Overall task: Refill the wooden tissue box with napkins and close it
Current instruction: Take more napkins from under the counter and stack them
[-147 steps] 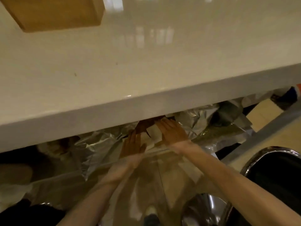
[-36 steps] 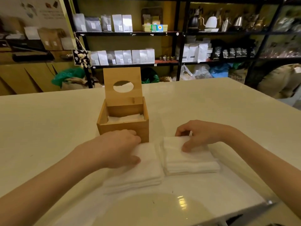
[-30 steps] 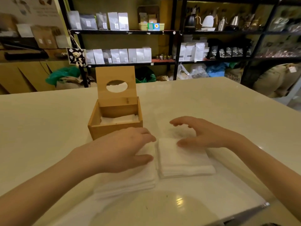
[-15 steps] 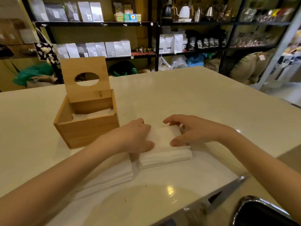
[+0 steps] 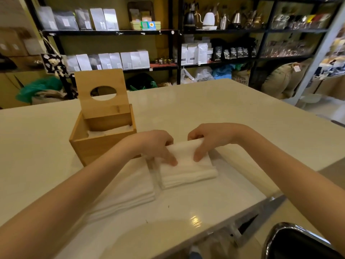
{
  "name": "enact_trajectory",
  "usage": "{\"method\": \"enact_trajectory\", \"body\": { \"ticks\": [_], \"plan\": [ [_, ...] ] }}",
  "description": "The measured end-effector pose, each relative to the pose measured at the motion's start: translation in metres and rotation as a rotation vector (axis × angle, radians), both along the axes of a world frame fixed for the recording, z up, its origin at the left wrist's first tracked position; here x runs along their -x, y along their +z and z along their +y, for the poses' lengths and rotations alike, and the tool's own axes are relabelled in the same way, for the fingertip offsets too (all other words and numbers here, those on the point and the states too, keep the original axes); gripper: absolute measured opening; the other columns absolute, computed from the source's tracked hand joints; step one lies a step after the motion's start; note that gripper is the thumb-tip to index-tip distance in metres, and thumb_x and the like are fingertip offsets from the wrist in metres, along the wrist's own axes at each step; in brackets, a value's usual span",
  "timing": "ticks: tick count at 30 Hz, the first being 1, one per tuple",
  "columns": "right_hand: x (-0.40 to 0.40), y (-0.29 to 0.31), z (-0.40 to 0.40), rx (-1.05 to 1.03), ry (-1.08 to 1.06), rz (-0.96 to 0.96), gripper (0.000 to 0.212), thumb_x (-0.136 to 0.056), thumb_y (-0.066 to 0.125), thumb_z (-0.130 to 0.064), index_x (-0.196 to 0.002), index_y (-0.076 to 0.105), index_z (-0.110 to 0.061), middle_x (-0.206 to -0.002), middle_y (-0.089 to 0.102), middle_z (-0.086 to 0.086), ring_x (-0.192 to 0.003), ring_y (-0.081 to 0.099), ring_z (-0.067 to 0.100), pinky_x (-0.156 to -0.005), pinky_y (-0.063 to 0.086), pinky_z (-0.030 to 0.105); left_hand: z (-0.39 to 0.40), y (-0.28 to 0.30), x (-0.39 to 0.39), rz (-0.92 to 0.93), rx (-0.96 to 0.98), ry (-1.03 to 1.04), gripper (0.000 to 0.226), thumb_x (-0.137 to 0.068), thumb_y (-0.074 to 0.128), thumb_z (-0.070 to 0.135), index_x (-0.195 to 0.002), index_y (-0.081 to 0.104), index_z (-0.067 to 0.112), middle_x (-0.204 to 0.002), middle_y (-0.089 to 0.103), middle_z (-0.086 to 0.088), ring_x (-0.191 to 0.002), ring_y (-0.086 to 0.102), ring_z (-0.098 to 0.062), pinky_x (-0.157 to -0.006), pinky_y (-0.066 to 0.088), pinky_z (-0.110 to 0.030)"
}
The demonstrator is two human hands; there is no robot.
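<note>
The wooden tissue box [image 5: 97, 146] stands on the white table [image 5: 214, 113] with its lid [image 5: 101, 90] raised upright; some white napkins lie inside. Just right of the box is a stack of white napkins [image 5: 188, 171]. My left hand [image 5: 158, 144] grips its left edge and my right hand [image 5: 211, 139] grips its far right edge, thumbs on top. A second napkin stack [image 5: 128, 191] lies nearer to me, partly under my left forearm.
Black shelves [image 5: 173, 32] with bags, kettles and jars stand behind the table. The table's near edge has a metal strip [image 5: 261, 210], and a dark chair with a chrome rim [image 5: 298, 242] sits at the lower right.
Earlier both hands were under the table among foil bags. Since then two napkin stacks lie on the table, and both hands have moved onto the right stack and closed on its edges.
</note>
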State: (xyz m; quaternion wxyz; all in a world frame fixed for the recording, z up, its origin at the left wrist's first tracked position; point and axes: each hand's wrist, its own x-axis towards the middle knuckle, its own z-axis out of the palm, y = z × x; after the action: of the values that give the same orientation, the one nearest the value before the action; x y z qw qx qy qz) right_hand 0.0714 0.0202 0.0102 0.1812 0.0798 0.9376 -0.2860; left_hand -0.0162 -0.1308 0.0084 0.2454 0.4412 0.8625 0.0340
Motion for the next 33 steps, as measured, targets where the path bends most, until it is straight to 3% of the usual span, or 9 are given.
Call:
{"method": "enact_trajectory", "body": {
  "ticks": [4,8,12,17,20,23,27,29,33],
  "plan": [
    [-0.012,0.012,0.003,0.166,-0.033,0.102,0.01,-0.076,0.07,-0.014,-0.081,0.062,-0.015,-0.077,0.061,-0.008,-0.07,0.06,0.004,-0.058,0.046,0.012,-0.011,0.007,-0.004,-0.081,-0.172,0.046,0.038,-0.077,0.065,0.039,-0.106,0.058,0.015,-0.101,0.06,-0.002,-0.091,0.055,-0.019,-0.085,0.046,-0.034],
    [-0.021,0.028,0.0,0.34,-0.076,0.267,0.012,-0.078,0.068,-0.008,-0.085,0.064,-0.017,-0.081,0.067,-0.005,-0.078,0.066,0.009,-0.063,0.053,0.02,-0.027,0.021,-0.007,-0.202,-0.352,0.148,0.041,-0.076,0.068,0.033,-0.112,0.055,0.019,-0.109,0.059,-0.001,-0.1,0.055,-0.019,-0.085,0.046,-0.029],
    [-0.024,0.039,-0.015,0.573,-0.141,0.381,0.026,-0.074,0.069,-0.011,-0.096,0.066,-0.026,-0.09,0.074,-0.006,-0.083,0.07,0.011,-0.066,0.059,0.024,-0.059,0.037,-0.005,-0.5,-0.611,0.314,0.034,-0.069,0.073,0.021,-0.099,0.059,0.025,-0.095,0.066,0.006,-0.085,0.065,-0.009,-0.066,0.056,-0.02],
    [-0.017,0.035,-0.049,0.818,-0.203,0.368,0.031,-0.069,0.067,-0.018,-0.1,0.066,-0.023,-0.091,0.073,-0.006,-0.079,0.07,0.01,-0.064,0.06,0.025,-0.111,0.044,-0.002,-0.741,-0.788,0.464,0.045,-0.059,0.068,0.018,-0.104,0.064,0.013,-0.094,0.075,-0.002,-0.078,0.073,-0.015,-0.058,0.059,-0.023],
    [-0.01,0.021,-0.072,0.854,-0.215,0.293,0.028,-0.083,0.06,-0.013,-0.11,0.063,-0.017,-0.097,0.071,-0.001,-0.078,0.069,0.009,-0.06,0.059,0.025,-0.138,0.038,-0.003,-0.748,-0.775,0.528,0.041,-0.064,0.065,0.015,-0.105,0.065,0.008,-0.08,0.076,-0.002,-0.064,0.071,-0.012,-0.049,0.055,-0.019],
    [-0.003,0.004,-0.09,0.844,-0.239,0.22,0.035,-0.085,0.059,-0.014,-0.12,0.057,-0.015,-0.112,0.068,0.006,-0.093,0.067,0.017,-0.062,0.06,0.027,-0.158,0.025,-0.002,-0.699,-0.724,0.622,0.039,-0.068,0.067,0.014,-0.106,0.064,0.008,-0.078,0.076,-0.001,-0.063,0.071,-0.012,-0.047,0.055,-0.02],
    [0.002,-0.013,-0.107,0.796,-0.255,0.232,0.029,-0.085,0.061,-0.013,-0.114,0.06,-0.016,-0.107,0.069,0.006,-0.085,0.067,0.016,-0.051,0.055,0.022,-0.17,0.007,-0.005,-0.614,-0.677,0.71,0.032,-0.076,0.067,0.014,-0.108,0.063,0.009,-0.077,0.072,0.001,-0.06,0.069,-0.012,-0.045,0.054,-0.019],
    [0.002,-0.019,-0.111,0.764,-0.26,0.255,0.026,-0.084,0.062,-0.012,-0.11,0.06,-0.016,-0.104,0.069,0.007,-0.08,0.067,0.015,-0.049,0.054,0.023,-0.171,-0.002,-0.005,-0.563,-0.69,0.717,0.026,-0.076,0.068,0.015,-0.101,0.064,0.013,-0.074,0.072,0.004,-0.059,0.068,-0.01,-0.044,0.052,-0.018],
    [0.002,-0.025,-0.115,0.689,-0.289,0.299,0.032,-0.082,0.065,-0.012,-0.112,0.058,-0.009,-0.106,0.069,0.015,-0.075,0.066,0.019,-0.049,0.053,0.024,-0.173,-0.011,-0.005,-0.442,-0.688,0.699,0.011,-0.076,0.07,0.018,-0.082,0.062,0.018,-0.044,0.063,0.014,-0.044,0.062,-0.004,-0.039,0.047,-0.017]
  ]
}}
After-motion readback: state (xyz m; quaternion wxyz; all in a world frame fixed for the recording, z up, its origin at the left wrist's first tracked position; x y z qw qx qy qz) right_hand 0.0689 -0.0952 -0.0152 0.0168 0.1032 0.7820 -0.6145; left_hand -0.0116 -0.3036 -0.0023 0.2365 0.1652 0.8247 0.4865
